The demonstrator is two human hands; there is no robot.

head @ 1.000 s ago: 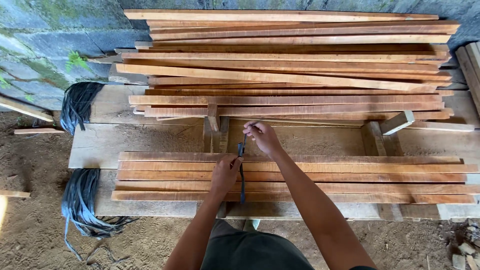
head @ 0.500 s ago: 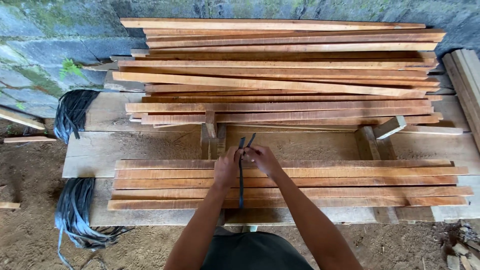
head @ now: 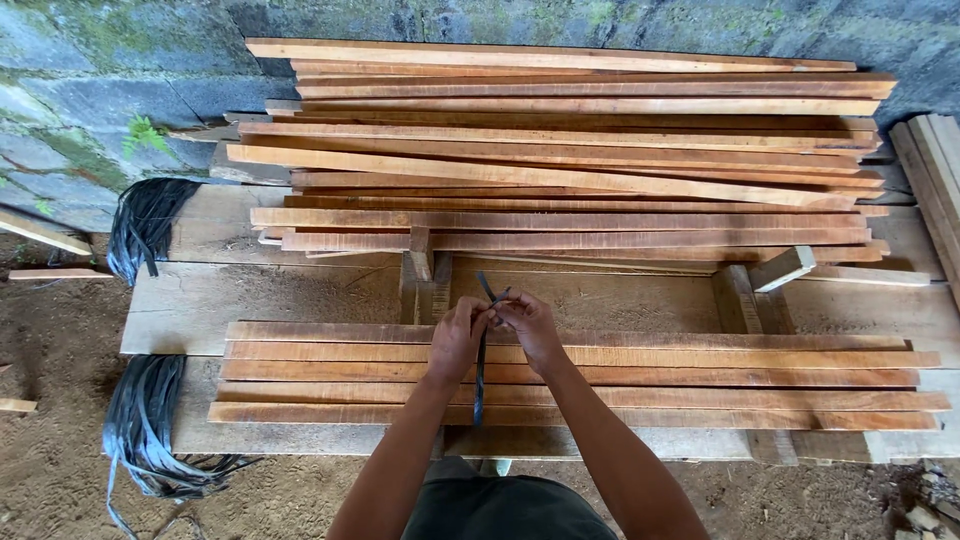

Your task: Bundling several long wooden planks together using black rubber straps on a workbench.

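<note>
Drawn together since a second ago, the left hand (head: 457, 340) and right hand (head: 530, 330) both pinch a dark strap (head: 479, 375) looped over the near row of wooden slats (head: 700, 375) on the workbench (head: 250, 295).

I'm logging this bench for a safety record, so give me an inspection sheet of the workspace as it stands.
Surface: rough plank bench, bare wood between the stacks.
Job's things: five wooden slats lying side by side; dark strap running across them.
Clutter: loose slat pile at the back; short offcut.
Hands: left hand and right hand both pinch the strap ends above the slats.
Cables: nothing seen; strap bundles hang off the bench's left end.
Surroundings: mossy block wall, dirt floor.
</note>
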